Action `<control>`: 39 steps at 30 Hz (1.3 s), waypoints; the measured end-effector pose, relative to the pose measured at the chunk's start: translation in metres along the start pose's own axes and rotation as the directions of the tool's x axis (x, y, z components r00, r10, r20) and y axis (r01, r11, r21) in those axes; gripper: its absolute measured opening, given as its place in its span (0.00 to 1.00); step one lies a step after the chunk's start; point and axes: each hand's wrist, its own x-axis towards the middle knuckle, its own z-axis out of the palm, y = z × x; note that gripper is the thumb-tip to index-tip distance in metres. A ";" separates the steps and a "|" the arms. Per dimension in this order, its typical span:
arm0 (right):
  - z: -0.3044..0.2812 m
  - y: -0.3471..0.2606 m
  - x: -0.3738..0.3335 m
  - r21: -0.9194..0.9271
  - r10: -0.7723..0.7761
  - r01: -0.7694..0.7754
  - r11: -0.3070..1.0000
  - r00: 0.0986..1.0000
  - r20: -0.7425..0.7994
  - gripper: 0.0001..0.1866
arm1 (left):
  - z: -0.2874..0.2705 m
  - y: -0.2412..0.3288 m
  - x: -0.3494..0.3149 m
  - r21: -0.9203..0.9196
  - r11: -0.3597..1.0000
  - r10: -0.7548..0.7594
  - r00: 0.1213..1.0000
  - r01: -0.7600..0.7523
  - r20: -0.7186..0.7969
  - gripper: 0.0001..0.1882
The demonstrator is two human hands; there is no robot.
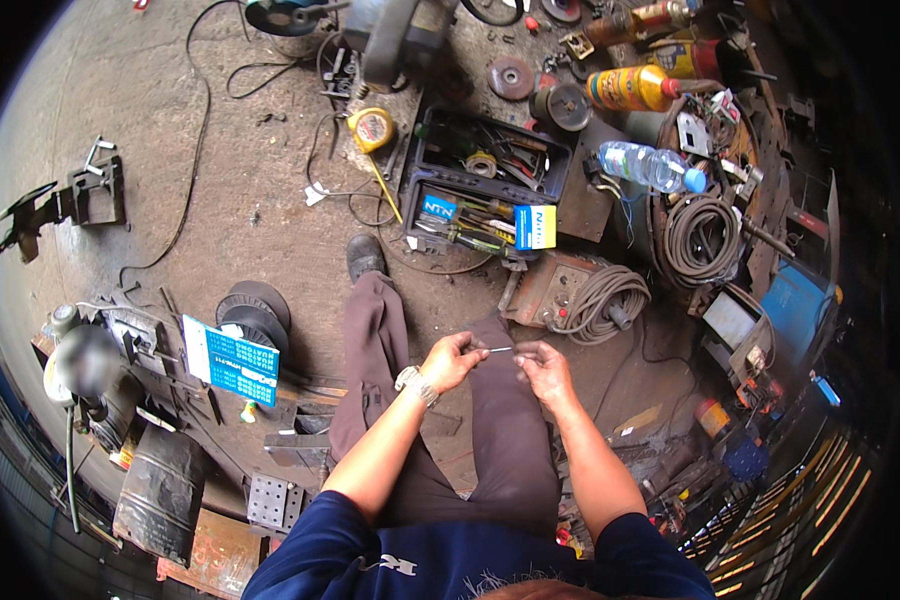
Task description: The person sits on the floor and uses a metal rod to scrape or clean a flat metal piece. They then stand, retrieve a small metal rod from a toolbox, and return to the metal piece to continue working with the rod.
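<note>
Over my right thigh, a short thin silvery metal pin (499, 349) spans the gap between my two hands. The fingers of my left hand (451, 362), with a watch on its wrist, pinch one end. At the other end, my right hand (544, 371) has its fingertips closed around the pin. What kind of pin it is, I cannot make out. Beyond my hands lies an open black toolbox (490, 185) with screwdrivers, a tape roll and small boxes in it. Right of my hands sits a worn metal control box (560, 290) with coiled cable (605, 303) on it.
A yellow tape measure (372, 129) lies partly drawn out beside the toolbox. Farther right are a water bottle (650, 166), a yellow bottle (632, 89) and more coiled cable (703, 238). To the left stand a blue-white carton (232, 362), a black spool (254, 312) and a dark drum (160, 495).
</note>
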 end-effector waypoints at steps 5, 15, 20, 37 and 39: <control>0.000 -0.009 -0.036 -0.576 -0.147 0.192 0.794 0.981 0.124 0.17 | -0.054 0.011 -0.056 -0.079 0.997 0.002 0.969 -0.023 -0.248 0.08; 0.102 -0.134 -0.085 -0.204 0.030 0.011 0.979 0.980 0.196 0.20 | -0.082 0.046 -0.153 -0.108 0.993 0.016 0.974 -0.041 -0.225 0.09; 0.118 -0.150 -0.087 -0.135 0.087 -0.047 0.990 0.950 0.301 0.13 | -0.087 0.072 -0.175 0.082 0.988 0.144 0.960 -0.128 -0.239 0.14; 0.158 -0.212 -0.146 0.083 -0.023 -0.005 0.997 0.942 0.336 0.04 | -0.137 0.132 -0.228 -0.040 0.983 0.173 0.982 -0.177 -0.073 0.08; 0.157 -0.216 -0.152 0.072 -0.045 0.023 0.997 0.945 0.323 0.04 | -0.138 0.128 -0.231 -0.049 0.985 0.160 0.985 -0.163 -0.069 0.08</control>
